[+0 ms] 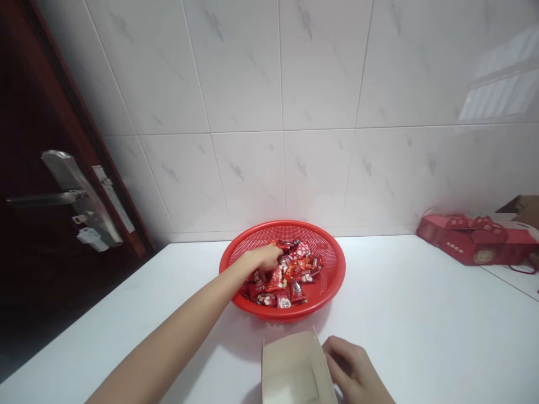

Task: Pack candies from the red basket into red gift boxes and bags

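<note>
A round red plastic basket [334, 280] stands on the white table, with many wrapped candies [297, 269] in red, pink and dark wrappers inside. My left hand [268, 257] reaches over its left rim into the candies. Its fingers are curled downward and closed, and whatever lies between the fingertips is hidden. Close to me, in front of the basket, is an open box [290, 359] with a pale, plain inside that looks bare. My right hand [351, 365] grips the box's right side wall, fingers bent against it.
Red gift boxes [480, 241] with handles lie at the table's far right, beside a brown cardboard piece [524, 210]. A tiled wall [252, 112] rises behind the white table [379, 292]. On the left is a dark door [37, 101] with a metal handle [46, 198] and hanging keys.
</note>
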`<state>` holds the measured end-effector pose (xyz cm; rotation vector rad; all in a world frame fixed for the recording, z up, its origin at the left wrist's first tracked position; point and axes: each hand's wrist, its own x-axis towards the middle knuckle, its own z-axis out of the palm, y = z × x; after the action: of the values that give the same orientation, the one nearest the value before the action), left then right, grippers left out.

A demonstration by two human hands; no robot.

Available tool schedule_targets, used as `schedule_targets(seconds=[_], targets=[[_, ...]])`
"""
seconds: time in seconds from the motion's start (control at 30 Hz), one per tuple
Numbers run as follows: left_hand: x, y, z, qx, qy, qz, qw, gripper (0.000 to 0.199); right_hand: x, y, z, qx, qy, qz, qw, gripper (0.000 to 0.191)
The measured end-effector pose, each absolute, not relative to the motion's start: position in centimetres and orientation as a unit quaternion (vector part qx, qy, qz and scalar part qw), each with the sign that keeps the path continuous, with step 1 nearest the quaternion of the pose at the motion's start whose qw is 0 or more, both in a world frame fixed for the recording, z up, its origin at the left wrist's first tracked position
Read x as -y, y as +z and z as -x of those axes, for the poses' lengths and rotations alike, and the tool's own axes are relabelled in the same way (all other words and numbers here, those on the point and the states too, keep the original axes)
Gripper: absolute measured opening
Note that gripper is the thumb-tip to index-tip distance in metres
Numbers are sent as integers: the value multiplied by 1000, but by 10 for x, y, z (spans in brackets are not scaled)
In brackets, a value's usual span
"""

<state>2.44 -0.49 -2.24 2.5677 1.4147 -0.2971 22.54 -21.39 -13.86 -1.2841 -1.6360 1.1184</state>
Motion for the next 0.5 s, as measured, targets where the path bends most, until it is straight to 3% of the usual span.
schedule_targets(seconds=[0.07, 0.23, 0.4, 0.5], targets=[[1, -25, -25, -485, -93, -864, 95, 55, 215, -135, -225, 638, 442, 501, 383, 45], [2, -31, -28, -489, -87, -864, 86, 37, 216, -135, -225, 637, 446, 497, 384, 42], [7, -35, -32, -469, -96, -873, 89, 42, 218, -130, -225, 637, 448, 502, 377, 40], [6, -36, -33, -462, -112, -874, 100, 34, 219, -130, -225, 641, 444, 502, 375, 39]])
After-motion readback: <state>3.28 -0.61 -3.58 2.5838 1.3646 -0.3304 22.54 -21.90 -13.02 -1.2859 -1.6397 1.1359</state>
